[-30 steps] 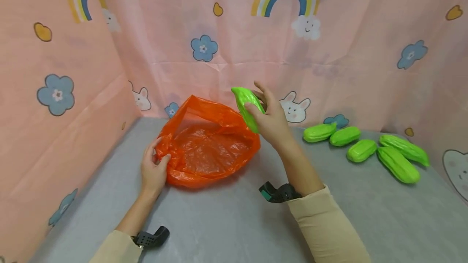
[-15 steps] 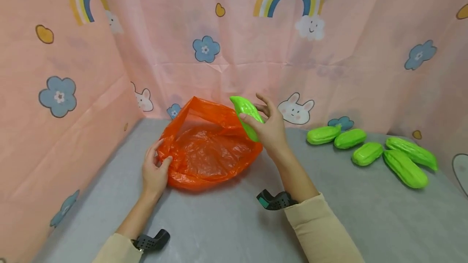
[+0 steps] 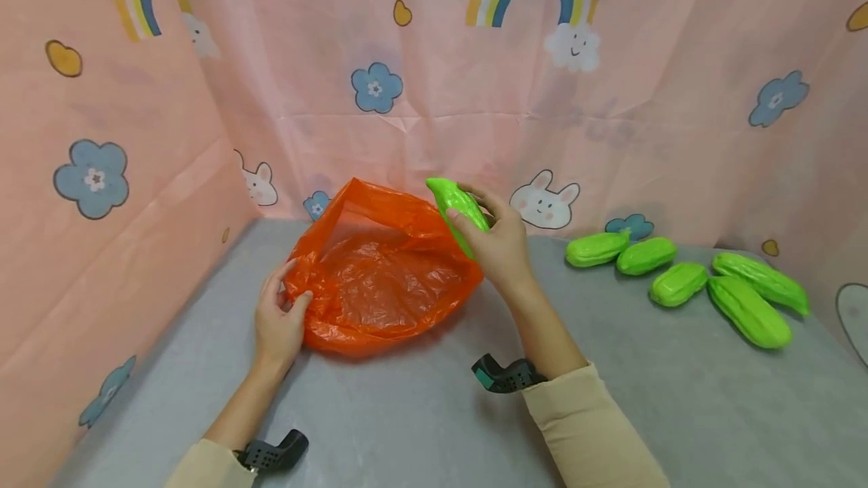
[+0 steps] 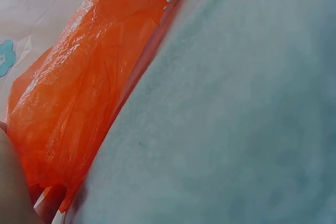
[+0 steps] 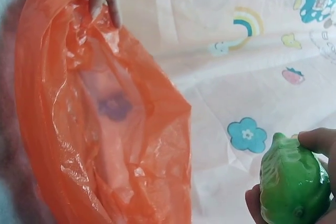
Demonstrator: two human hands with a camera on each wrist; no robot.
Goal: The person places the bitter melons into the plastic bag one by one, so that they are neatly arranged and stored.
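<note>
An orange plastic bag (image 3: 393, 281) lies on the grey table with its mouth spread wide toward me. My left hand (image 3: 281, 326) pinches the bunched left side of its rim between thumb and fingers. Over the bag's right edge, my right hand (image 3: 498, 236) grips a bright green, glossy ridged gourd (image 3: 457, 209), its pointed tip up and to the left. In the right wrist view, the rounded end of the gourd (image 5: 294, 187) faces the camera between thumb and fingers, beside the open bag (image 5: 173, 177). The left wrist view shows the bag's outer side (image 4: 79, 93).
Several similar green gourds (image 3: 678, 284) lie loosely grouped on the right of the table (image 3: 407, 428), near the back. Behind and to the left rises a pink cloth (image 3: 434, 59) printed with rainbows, flowers and rabbits. Each wrist wears a black camera mount (image 3: 508, 375).
My right hand has come down slightly with the gourd, nearer the bag's edge. Its raised forefinger has lowered onto the gourd. The left hand still holds the rim.
</note>
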